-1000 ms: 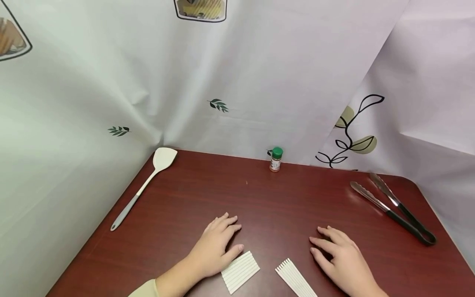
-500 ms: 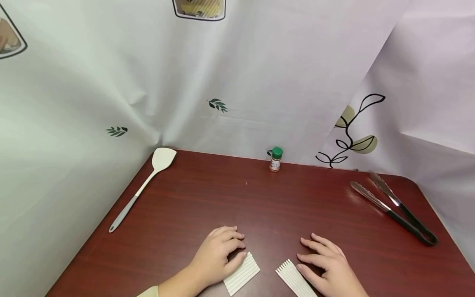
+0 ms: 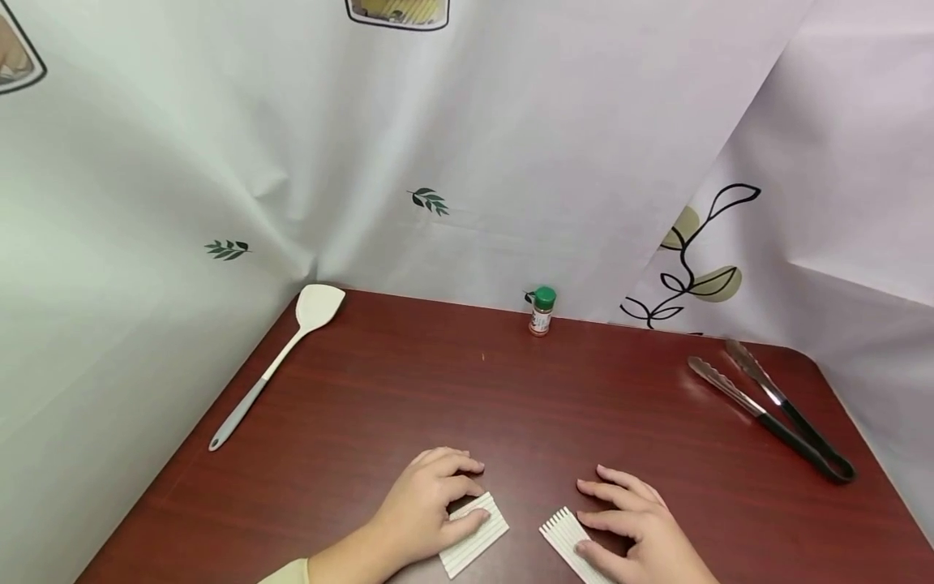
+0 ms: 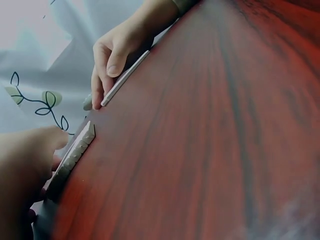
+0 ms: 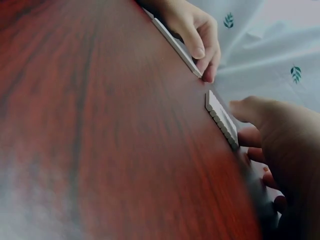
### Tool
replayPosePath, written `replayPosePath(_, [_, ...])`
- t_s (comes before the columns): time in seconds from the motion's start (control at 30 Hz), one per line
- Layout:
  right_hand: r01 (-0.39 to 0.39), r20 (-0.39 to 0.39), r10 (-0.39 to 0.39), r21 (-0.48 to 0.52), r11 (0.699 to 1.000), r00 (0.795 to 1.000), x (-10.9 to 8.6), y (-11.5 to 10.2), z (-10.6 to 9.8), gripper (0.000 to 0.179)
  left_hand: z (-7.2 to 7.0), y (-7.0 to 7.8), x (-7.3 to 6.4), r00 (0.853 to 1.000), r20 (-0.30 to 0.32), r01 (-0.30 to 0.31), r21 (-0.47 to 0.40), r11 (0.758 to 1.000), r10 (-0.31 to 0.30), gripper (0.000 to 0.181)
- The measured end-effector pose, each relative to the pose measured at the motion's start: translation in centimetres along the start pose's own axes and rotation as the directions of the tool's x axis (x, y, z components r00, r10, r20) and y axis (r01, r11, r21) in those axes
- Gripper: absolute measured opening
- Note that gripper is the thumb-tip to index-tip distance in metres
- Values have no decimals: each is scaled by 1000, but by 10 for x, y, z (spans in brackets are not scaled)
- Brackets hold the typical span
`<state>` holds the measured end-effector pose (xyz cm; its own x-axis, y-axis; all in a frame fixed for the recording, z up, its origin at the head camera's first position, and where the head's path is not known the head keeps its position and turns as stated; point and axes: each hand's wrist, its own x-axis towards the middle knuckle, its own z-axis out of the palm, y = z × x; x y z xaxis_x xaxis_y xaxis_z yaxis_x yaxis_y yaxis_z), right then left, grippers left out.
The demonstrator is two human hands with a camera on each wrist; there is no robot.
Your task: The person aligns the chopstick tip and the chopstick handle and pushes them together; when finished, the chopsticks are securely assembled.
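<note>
We mark thumb and fingers apart on both left hand (image 3: 429, 507) and right hand (image 3: 636, 527), thumbs over the left ribbed white panel (image 3: 474, 546) and right ribbed white panel (image 3: 563, 534); whether they touch, we can't tell. We'd pinch each by opposite edges, evenly, so neither skids. Well past the fingertips: green-capped spice shaker (image 3: 541, 311), spatula (image 3: 318, 306) farther left, tongs (image 3: 773, 414) farther right.

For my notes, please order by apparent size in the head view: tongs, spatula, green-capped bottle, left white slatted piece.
1. Tongs, spatula: too alike in length to rank.
2. Left white slatted piece, partly covered by the left hand.
3. Green-capped bottle, smallest.
</note>
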<state>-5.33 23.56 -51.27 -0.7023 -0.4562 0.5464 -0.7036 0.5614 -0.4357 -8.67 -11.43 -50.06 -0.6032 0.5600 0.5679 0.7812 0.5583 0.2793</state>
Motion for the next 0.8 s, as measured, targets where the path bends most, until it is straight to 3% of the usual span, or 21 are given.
replayPosePath(0.2, [0,20,-1,16,1000,1000,0,-1,0,35,-1,2,1,999,-13,-30,3,1000,30,16])
replayPosePath(0.33, [-28,10,28,18,999,1000,1,-3,0,36,-1,5,2,998,-5,67,-89,994,-68,17])
replayPosePath(0.5, [-73,-2,73,47,996,997,1,-5,1,45,2,8,3,979,10,202,-214,956,-205,22])
replayPosePath(0.8, [-53,-44,57,95,994,997,1,-3,5,50,3,10,4,963,26,263,-284,922,-267,25])
